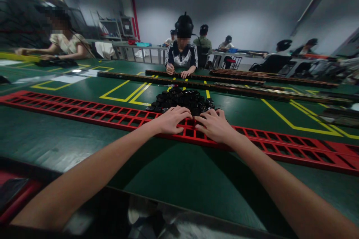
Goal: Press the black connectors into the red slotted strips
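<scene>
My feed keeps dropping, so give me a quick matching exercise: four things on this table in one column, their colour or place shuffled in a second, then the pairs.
Things:
1. long frame
2. pile of small parts
3. marked lines
4. left hand

Colour or place:
A. yellow, on the green table
B. resting on the frame, beside the right hand
C. red, with rows of open slots
D. black, just behind both hands

Pairs: 1-C, 2-D, 3-A, 4-B

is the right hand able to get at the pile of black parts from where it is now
Probably yes: the right hand rests on the red frame, its fingertips already at the edge of the pile of black parts, with nothing between them.
</scene>
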The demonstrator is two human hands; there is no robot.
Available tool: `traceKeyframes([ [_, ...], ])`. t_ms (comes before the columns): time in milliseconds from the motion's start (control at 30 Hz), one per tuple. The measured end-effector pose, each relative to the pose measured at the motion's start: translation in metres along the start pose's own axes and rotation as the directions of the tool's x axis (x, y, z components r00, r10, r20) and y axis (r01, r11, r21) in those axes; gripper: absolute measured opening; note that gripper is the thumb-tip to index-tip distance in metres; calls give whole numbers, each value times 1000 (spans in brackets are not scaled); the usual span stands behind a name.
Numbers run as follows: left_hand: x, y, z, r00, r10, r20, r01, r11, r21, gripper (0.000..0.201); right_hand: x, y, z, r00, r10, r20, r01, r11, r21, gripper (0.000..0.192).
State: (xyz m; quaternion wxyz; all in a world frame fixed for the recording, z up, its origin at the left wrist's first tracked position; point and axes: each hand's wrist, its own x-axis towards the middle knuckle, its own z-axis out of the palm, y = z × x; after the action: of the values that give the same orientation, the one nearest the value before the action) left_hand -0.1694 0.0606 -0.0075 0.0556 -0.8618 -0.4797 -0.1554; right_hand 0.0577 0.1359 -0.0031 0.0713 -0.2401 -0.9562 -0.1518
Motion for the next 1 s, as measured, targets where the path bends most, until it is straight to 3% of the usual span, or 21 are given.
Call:
traceKeyframes([
  [467,4,-6,8,996,65,63,-61,996,-59,52,6,-3,9,983,128,-129,-114,987,112,34],
  [667,3,-5,6,993,103,48,-99,992,-80,51,4,-1,9,970,105,-218,-66,982,177,25],
  [867,2,-4,5,994,87,63,-83,994,-66,52,3,1,11,955,21,-296,59,964,258,24],
  [1000,0,-4,4,993,85,83,-80,995,-67,53,1,1,9,948,32,-317,97,919,382,20],
])
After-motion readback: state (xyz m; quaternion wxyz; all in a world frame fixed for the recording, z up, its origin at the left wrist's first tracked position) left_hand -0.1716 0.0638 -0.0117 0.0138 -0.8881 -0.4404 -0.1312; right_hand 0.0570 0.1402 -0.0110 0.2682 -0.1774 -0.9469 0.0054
